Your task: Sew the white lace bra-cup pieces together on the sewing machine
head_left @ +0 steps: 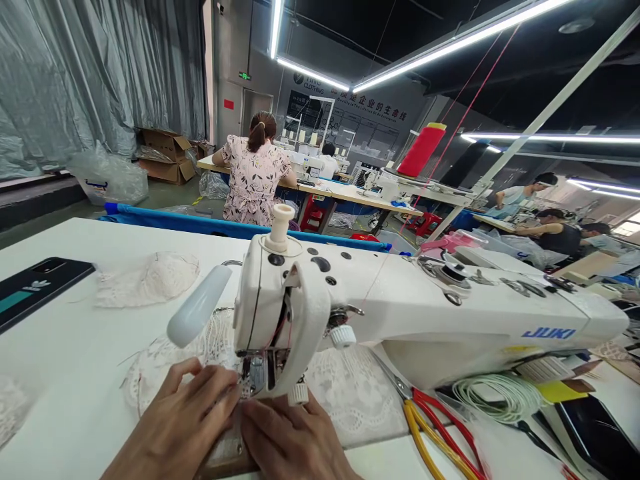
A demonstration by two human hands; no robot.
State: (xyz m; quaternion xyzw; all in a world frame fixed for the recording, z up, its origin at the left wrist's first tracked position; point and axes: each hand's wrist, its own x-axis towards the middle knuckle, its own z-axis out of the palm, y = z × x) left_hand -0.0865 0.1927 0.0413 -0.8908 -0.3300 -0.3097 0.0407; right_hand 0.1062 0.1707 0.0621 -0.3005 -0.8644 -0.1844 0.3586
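A white sewing machine (285,287) stands before me, its needle area partly covered by the white finger guard. Close to the presser foot (257,377), my left hand (193,407) bends its fingers down onto a white lace piece (160,353), which spreads out to the left. My right hand (293,433) is just right of it, fingers drawn together on the work under the needle; its fingertips are partly hidden. More lace fabric (355,393) lies flat under the machine arm. Red thread runs down through the machine head.
Scissors (435,420) with red and yellow handles lie right of the lace. Beyond them are a coil of pale cord (495,398) and a dark phone (600,427). At left lie another phone (40,287) and a lace cup (160,277). Co-workers sit at machines behind.
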